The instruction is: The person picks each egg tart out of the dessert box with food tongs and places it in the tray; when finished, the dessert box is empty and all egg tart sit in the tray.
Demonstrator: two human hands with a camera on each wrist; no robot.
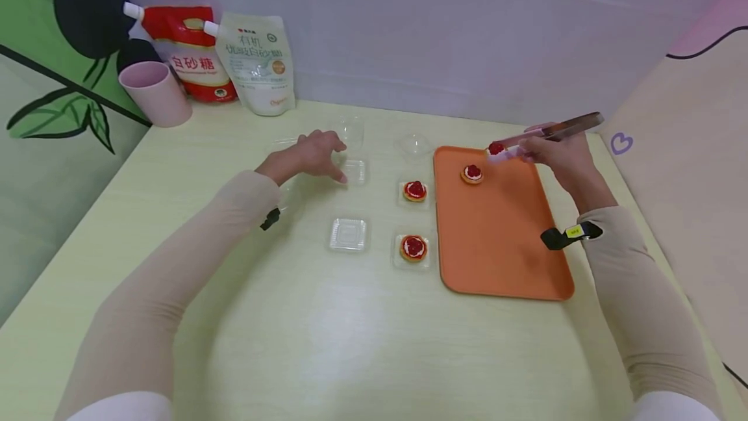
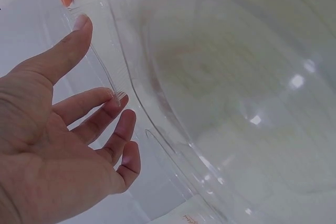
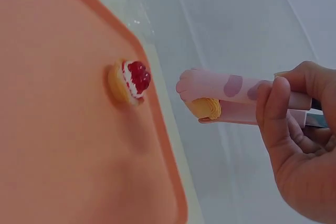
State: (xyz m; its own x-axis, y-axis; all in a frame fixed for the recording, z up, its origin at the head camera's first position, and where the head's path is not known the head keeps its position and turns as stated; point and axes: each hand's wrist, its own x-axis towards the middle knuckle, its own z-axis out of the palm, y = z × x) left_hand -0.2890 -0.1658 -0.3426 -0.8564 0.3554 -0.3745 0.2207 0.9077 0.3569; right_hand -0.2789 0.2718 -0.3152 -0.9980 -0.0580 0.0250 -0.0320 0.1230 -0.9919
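My right hand (image 1: 563,154) grips pink tongs (image 3: 236,88), which pinch a small berry tart (image 3: 205,108) over the far right of the orange tray (image 1: 502,239). Another tart (image 1: 472,175), topped with white cream and red berries, sits on that tray. My left hand (image 1: 315,153) is over the clear plastic boxes, thumb spread from loosely bent fingers, close to a small clear box (image 1: 356,172). In the left wrist view its fingertips (image 2: 123,98) are right at a clear plastic edge. Two tarts (image 1: 415,191) (image 1: 413,248) stand in clear boxes left of the tray.
One clear box (image 1: 348,234) lies nearer me at mid-table. Clear plastic pieces (image 1: 415,143) stand behind the tarts. Against the back wall are a pink cup (image 1: 154,96), a red-and-white sugar pouch (image 1: 199,60) and a pale spouted pouch (image 1: 257,67).
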